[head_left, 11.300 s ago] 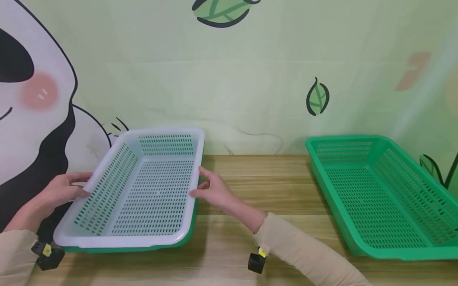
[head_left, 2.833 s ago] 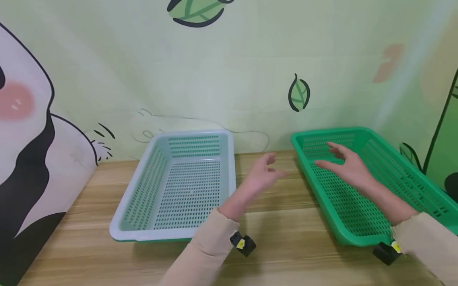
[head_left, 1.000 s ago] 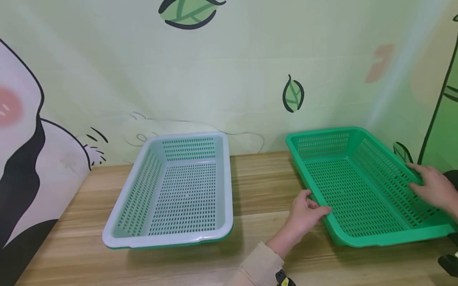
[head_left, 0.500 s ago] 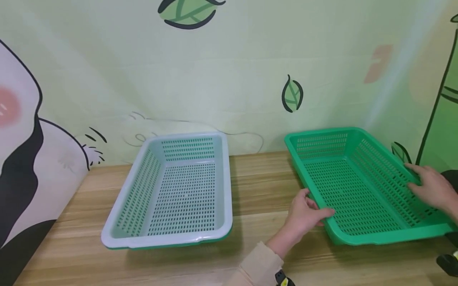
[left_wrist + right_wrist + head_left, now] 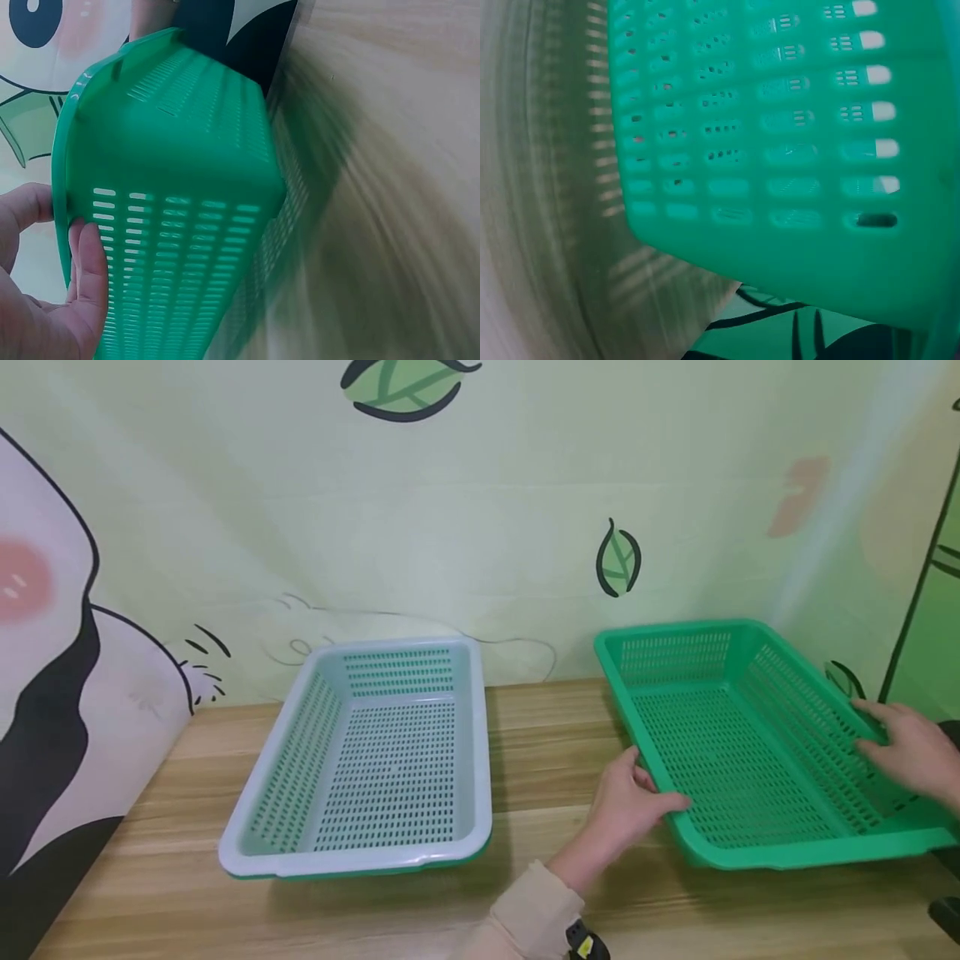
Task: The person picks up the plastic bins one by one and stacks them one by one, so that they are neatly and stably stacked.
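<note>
A green plastic basket (image 5: pixel 780 853) with slotted walls is on the right side of the table. My left hand (image 5: pixel 626 802) grips its left rim, thumb over the edge and fingers outside. In the left wrist view that hand (image 5: pixel 56 307) has its fingers against the slotted outer wall. My right hand (image 5: pixel 911 756) holds the far right rim; part of it lies beyond the frame. The right wrist view shows the basket's outer wall (image 5: pixel 780 247), not the hand. On the left, a white basket (image 5: pixel 352 862) sits nested in another green basket (image 5: pixel 375 872).
Bare wooden table (image 5: pixel 540 760) separates the two basket groups. Behind the table hangs a pale green cloth (image 5: pixel 487 527) printed with leaves and a panda. A dark object (image 5: pixel 951 733) shows beside the right hand.
Earlier both hands held the white basket; then they moved right, spread open, and took hold of the green basket's rims. In the last half second that basket has shifted slightly left and up.
</note>
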